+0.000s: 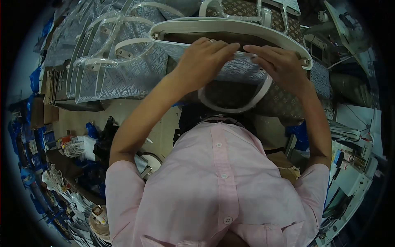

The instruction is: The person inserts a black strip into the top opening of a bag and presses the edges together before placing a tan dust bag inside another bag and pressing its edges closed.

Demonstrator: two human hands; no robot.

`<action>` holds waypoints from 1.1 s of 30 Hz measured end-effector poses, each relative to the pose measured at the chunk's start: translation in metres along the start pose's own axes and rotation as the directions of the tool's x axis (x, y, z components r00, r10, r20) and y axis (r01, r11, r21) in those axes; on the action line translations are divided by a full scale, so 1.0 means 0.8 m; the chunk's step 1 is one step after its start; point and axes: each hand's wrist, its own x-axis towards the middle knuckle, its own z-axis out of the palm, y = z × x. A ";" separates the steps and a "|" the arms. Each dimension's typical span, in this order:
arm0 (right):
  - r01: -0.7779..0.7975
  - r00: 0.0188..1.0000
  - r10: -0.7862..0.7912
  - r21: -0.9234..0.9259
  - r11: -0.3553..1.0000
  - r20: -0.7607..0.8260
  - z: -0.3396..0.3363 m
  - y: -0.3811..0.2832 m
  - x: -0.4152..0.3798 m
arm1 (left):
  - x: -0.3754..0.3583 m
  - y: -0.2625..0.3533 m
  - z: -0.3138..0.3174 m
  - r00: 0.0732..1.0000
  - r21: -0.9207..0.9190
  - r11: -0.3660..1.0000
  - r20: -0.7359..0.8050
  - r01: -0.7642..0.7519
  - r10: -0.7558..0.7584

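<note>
A handbag (236, 73) with a silver-grey woven pattern and a white rim stands open-mouthed in front of me, its dark lining showing. My left hand (207, 59) is closed over the near rim, fingers bent into the mouth. Just to its right, my right hand (282, 66) pinches the same rim, thumb outside and fingertips inside. The two sets of fingertips nearly meet at the middle of the edge. A white looped handle (234, 110) hangs from the bag's near side toward my body. The undersides of both hands are partly hidden.
Several silver-patterned bags (131, 80) with plastic-wrapped handles stand in a row at the left. Behind lies a brown patterned bag (242, 11). A sewing machine (354, 177) is at the lower right. A cluttered floor with blue bags (91, 131) spreads at the left.
</note>
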 end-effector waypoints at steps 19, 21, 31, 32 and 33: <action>-0.094 0.995 0.094 -0.041 0.995 -0.024 -0.023 0.016 -0.019 | -0.067 -0.073 -0.094 0.994 0.074 0.992 0.027 0.105 -0.108; -0.110 0.991 0.090 -0.215 0.970 -0.098 -0.043 0.035 -0.054 | -0.068 -0.072 -0.092 0.987 0.080 0.987 0.070 0.139 -0.145; -0.098 0.979 0.030 -0.336 0.937 -0.201 -0.037 0.018 -0.060 | 0.040 0.002 -0.028 0.972 0.016 1.000 0.234 0.011 -0.014; -0.096 0.978 0.025 -0.344 0.934 -0.207 -0.033 0.016 -0.055 | 0.058 0.013 -0.005 0.967 -0.046 0.999 0.253 0.008 0.003; -0.102 0.979 0.040 -0.309 0.945 -0.202 -0.029 0.015 -0.052 | 0.067 0.017 0.024 0.961 -0.085 0.996 0.275 -0.014 0.037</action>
